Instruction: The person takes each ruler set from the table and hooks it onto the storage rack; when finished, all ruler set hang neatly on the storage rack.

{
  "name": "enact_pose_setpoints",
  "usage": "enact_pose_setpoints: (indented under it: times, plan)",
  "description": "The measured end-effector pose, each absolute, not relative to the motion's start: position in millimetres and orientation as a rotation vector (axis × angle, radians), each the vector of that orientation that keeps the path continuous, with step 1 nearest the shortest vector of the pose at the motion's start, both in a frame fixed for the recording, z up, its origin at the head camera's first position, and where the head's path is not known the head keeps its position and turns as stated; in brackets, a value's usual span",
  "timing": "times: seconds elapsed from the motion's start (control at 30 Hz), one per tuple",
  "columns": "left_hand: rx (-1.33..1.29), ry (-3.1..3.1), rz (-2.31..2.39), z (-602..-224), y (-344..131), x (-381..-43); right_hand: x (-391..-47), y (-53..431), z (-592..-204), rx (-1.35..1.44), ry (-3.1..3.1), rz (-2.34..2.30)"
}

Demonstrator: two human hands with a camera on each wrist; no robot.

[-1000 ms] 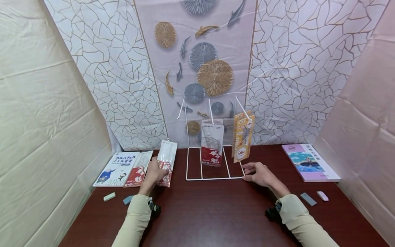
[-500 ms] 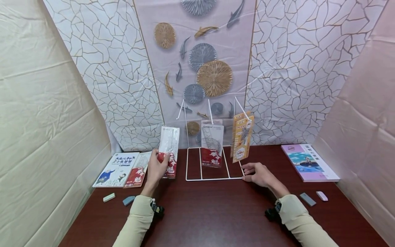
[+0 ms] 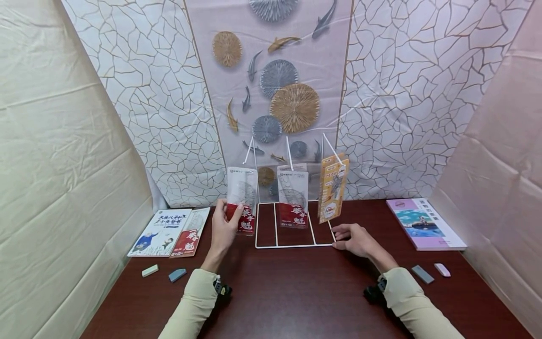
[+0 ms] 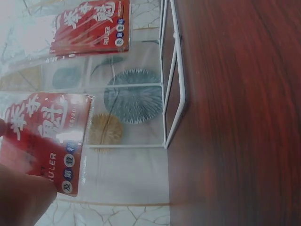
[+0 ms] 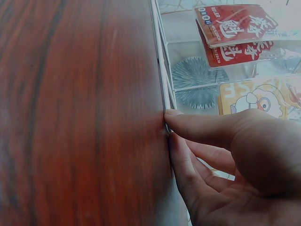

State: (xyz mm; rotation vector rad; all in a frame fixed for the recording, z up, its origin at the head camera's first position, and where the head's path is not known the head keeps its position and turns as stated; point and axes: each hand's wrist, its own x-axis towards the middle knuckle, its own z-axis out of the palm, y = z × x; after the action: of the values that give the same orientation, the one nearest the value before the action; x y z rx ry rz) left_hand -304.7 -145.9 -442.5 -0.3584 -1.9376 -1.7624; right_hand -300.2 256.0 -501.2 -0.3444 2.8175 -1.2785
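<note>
My left hand [image 3: 224, 228] pinches a clear-and-red ruler set pack [image 3: 243, 188] by its lower left part, thumb in front. The pack is upright, its top edge just below the tip of the left hook [image 3: 248, 153] of the white wire display rack [image 3: 294, 246]. In the left wrist view, the lettering RULER shows on the pack's red part [image 4: 47, 136]. My right hand [image 3: 355, 238] pinches the rack's front right corner between thumb and fingers, as the right wrist view confirms. Similar ruler packs [image 3: 293, 197] hang on the middle hook, and yellow packs [image 3: 333, 188] on the right one.
At the left lie a picture book [image 3: 158, 233] and another red ruler pack [image 3: 190, 233]. Erasers, one pale green [image 3: 150, 270] and one blue [image 3: 177, 275], lie before them. A pink-edged book [image 3: 423, 223], a grey block [image 3: 422, 273] and a white-pink piece [image 3: 442, 269] are right.
My left hand has lifted the ruler set pack off the table at the left and carried it up and right to the left hook. My right hand has stayed at the rack's corner.
</note>
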Motion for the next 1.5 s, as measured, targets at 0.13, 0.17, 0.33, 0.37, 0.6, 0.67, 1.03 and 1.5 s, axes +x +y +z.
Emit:
enact_pose_setpoints:
  times: [0.13, 0.17, 0.33, 0.37, 0.6, 0.67, 1.03, 1.5]
  plan:
    - [-0.464, -1.869, -1.819, -429, -136, -291, -299, 257, -501, -0.34, 2.815, -1.281]
    - [-0.479, -1.858, -1.823, -427, -134, -289, -299, 257, -500, -0.337, 2.814, -1.282]
    - [-0.491, -1.836, -1.841, -424, -130, -285, -299, 258, -500, -0.322, 2.805, -1.282]
    - [-0.482, -1.836, -1.843, -424, -129, -285, -298, 258, -500, -0.319, 2.804, -1.282]
    - [-0.435, -1.84, -1.839, -426, -129, -287, -298, 259, -501, -0.318, 2.808, -1.28]
    - [-0.422, -1.846, -1.835, -426, -128, -287, -298, 259, -501, -0.326, 2.813, -1.279]
    - [-0.348, -1.89, -1.781, -439, -128, -299, -298, 261, -502, -0.39, 2.832, -1.281]
    - [-0.239, -1.983, -1.641, -451, -133, -318, -301, 260, -504, -0.418, 2.835, -1.271]
